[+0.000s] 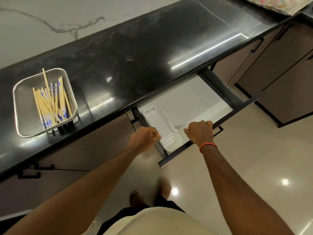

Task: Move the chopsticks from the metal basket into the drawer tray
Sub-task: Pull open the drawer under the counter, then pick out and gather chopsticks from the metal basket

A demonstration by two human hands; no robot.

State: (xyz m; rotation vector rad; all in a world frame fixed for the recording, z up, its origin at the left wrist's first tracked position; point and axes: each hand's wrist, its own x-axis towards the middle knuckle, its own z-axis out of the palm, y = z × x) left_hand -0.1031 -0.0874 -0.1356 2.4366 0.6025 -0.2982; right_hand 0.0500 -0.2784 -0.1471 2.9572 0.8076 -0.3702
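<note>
A metal mesh basket (22,106) stands on the black counter at the left, holding several pale wooden chopsticks (50,104) with blue-patterned ends. Below the counter edge a drawer (237,106) stands pulled out, with a white ribbed tray (160,128) at its left end; nothing lies in the tray. My left hand (145,138) is a closed fist over the drawer's left front corner, beside the tray, with nothing in it. My right hand (199,131), with an orange band on the wrist, is curled over the top of the drawer front.
The black countertop (135,56) runs diagonally, with a marble-look wall behind it. A patterned cloth (277,4) lies at the far right corner. Brown cabinet doors with dark handles (257,44) flank the drawer. Glossy tiled floor (254,167) lies below, and my foot shows.
</note>
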